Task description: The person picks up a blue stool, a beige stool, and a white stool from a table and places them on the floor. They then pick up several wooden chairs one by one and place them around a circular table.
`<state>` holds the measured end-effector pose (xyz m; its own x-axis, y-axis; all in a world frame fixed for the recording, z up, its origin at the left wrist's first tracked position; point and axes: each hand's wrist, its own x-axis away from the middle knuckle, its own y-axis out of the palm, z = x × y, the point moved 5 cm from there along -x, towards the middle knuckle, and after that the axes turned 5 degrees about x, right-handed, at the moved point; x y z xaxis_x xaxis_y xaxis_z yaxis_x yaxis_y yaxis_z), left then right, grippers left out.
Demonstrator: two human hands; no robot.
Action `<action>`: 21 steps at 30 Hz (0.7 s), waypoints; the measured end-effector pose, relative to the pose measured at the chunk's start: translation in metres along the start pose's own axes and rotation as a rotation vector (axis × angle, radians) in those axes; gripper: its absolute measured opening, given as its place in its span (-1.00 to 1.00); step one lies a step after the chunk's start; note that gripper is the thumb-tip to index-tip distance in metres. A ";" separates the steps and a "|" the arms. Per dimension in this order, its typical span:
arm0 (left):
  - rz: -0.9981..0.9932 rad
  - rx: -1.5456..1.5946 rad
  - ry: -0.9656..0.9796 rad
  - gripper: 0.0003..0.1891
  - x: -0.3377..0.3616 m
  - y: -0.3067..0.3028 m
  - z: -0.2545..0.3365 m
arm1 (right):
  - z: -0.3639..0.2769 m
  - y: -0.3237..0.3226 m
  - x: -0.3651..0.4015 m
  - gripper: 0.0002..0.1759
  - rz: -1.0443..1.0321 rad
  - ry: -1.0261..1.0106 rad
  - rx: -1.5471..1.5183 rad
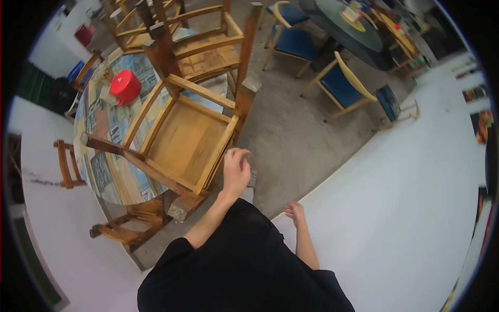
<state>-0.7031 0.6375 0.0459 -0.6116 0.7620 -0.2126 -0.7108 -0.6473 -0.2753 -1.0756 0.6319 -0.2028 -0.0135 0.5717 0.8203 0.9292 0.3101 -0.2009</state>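
Observation:
My left hand (237, 171) is raised close beside an upturned wooden chair (184, 139), its fingers loosely bent and apart with nothing in them. The chair lies on the round table (97, 179), seat underside facing up and legs pointing up and outward. My right hand (295, 212) hangs low by the white wall, open, fingers a little spread. Behind the nearest chair, another wooden chair (210, 54) is also stacked upside down. A red pot-shaped container (125, 87) stands on the patterned tabletop.
Under the table's near edge is a wooden chair (132, 229). The white wall (384, 208) runs along my right. Blue-seated chairs (343, 86) surround a dark round table (338, 23) farther off, with grey concrete floor (291, 135) between.

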 end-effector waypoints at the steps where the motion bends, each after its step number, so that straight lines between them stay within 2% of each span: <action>1: 0.093 -0.086 0.050 -0.74 -0.014 -0.002 0.001 | -0.013 -0.014 -0.018 -0.63 -0.009 -0.009 0.038; 5: 0.167 -0.469 -0.078 -0.67 -0.048 -0.006 -0.012 | -0.067 -0.043 -0.054 -0.62 0.059 -0.049 -0.013; 9: 0.218 -0.748 -0.111 -0.60 -0.072 -0.006 -0.021 | -0.092 -0.046 -0.086 -0.58 -0.044 -0.004 0.064; 12: -0.095 -0.715 -0.376 -0.57 -0.090 0.002 -0.057 | -0.114 -0.042 -0.102 -0.56 -0.123 0.004 0.174; 15: -0.093 -0.630 -0.563 -0.55 -0.107 0.004 -0.058 | -0.138 -0.044 -0.115 -0.56 -0.139 0.019 0.166; 18: -0.148 -0.599 -0.605 -0.46 -0.119 -0.001 -0.058 | -0.158 -0.052 -0.138 -0.55 -0.151 0.008 0.176; 21: -0.102 -0.520 -0.697 -0.39 -0.115 -0.007 -0.050 | -0.181 -0.063 -0.148 -0.56 -0.157 -0.003 0.203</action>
<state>-0.6105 0.5549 0.0251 -0.7474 0.5219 0.4112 -0.6292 -0.3573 -0.6902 -1.0655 0.3902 -0.2147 -0.1528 0.5066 0.8485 0.8223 0.5414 -0.1752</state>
